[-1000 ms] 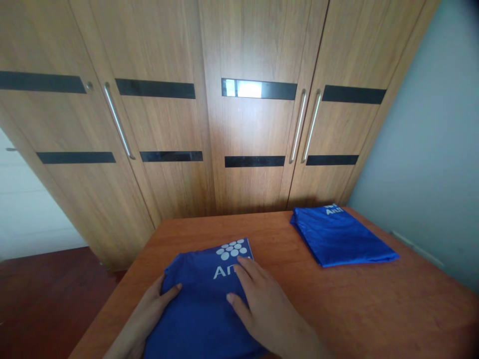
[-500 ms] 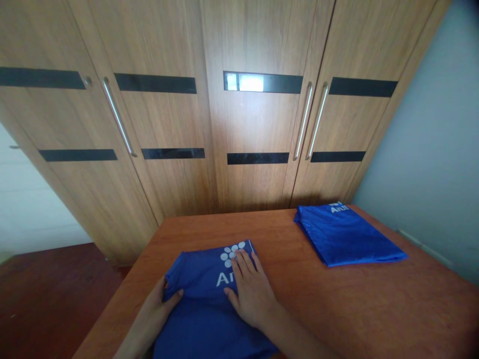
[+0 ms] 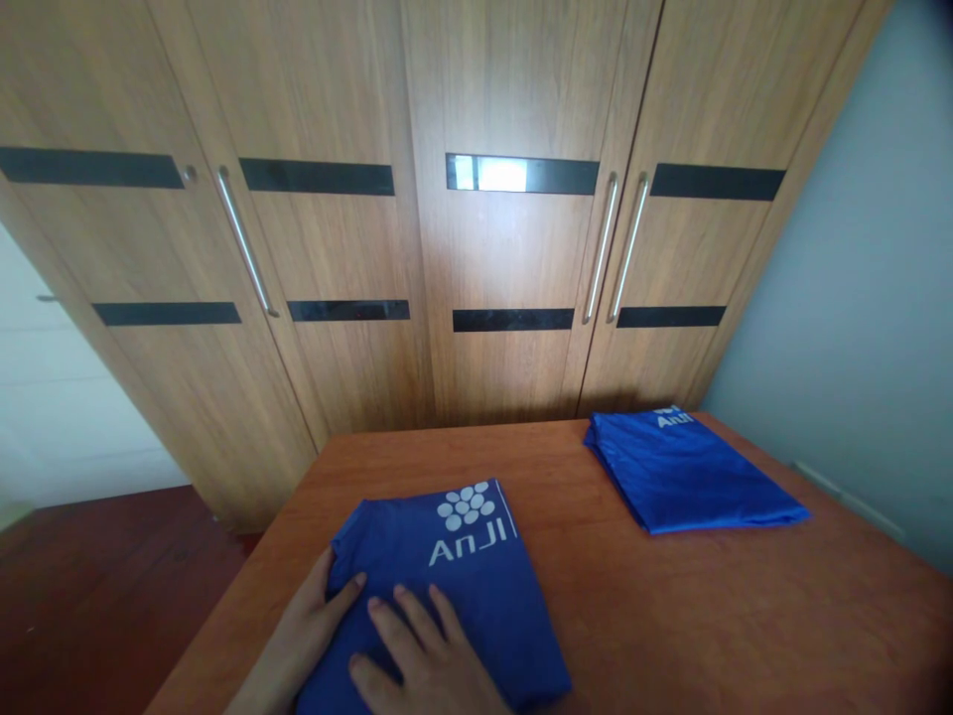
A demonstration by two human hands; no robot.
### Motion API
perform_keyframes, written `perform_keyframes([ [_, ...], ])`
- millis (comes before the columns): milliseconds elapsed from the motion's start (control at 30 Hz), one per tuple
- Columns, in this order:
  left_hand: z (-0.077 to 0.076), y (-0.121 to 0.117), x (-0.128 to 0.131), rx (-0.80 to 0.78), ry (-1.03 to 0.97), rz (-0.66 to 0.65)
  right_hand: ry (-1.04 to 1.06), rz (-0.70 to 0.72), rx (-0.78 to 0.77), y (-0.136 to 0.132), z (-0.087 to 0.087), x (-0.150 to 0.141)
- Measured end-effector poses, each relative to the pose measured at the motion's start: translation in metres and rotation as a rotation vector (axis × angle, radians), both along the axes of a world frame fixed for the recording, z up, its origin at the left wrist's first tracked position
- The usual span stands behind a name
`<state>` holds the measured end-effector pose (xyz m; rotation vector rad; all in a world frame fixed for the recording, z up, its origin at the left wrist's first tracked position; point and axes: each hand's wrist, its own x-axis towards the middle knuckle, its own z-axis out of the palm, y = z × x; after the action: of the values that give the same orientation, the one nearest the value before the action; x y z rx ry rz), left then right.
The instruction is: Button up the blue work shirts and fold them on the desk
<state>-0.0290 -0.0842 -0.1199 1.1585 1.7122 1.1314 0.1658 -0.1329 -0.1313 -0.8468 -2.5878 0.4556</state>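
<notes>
A folded blue cloth [image 3: 476, 606] with a white dotted logo and lettering lies on the table in front of me; whether it is a garment cannot be told. My left hand [image 3: 305, 621] grips its left edge, the thumb resting on top and the fingers along the side, partly hidden. My right hand [image 3: 428, 650] lies on the lower middle of the cloth, palm down, with fingers spread. A second folded blue cloth [image 3: 692, 477], shinier and with similar white print, lies at the table's far right.
The brown wooden table [image 3: 640, 616] stands against a wooden wardrobe [image 3: 506, 367] with long metal handles and dark strips. To the right is a pale blue wall [image 3: 841, 348]. Reddish floor [image 3: 111, 566] shows at the left, below a white surface [image 3: 67, 397].
My right hand has slid back toward me, from the printed logo to the lower part of the cloth, uncovering the lettering. My left hand has stayed at the left edge.
</notes>
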Motion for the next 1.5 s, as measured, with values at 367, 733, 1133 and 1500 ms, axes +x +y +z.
perform_keyframes([
  [367,-0.001,-0.004,-0.005,0.034,0.63,0.022,0.287,-0.37,-0.122,0.011,0.012,0.034],
  [733,0.032,-0.028,-0.011,-0.29,-0.398,0.018,0.252,-0.832,-0.278,0.048,-0.022,0.107],
  [1133,0.044,-0.031,0.031,-0.555,-0.768,-0.043,0.275,-0.834,-0.486,0.071,-0.017,0.108],
  [1500,0.038,-0.028,0.037,-0.395,-0.593,-0.035,0.194,-0.813,-0.313,0.043,-0.008,0.094],
])
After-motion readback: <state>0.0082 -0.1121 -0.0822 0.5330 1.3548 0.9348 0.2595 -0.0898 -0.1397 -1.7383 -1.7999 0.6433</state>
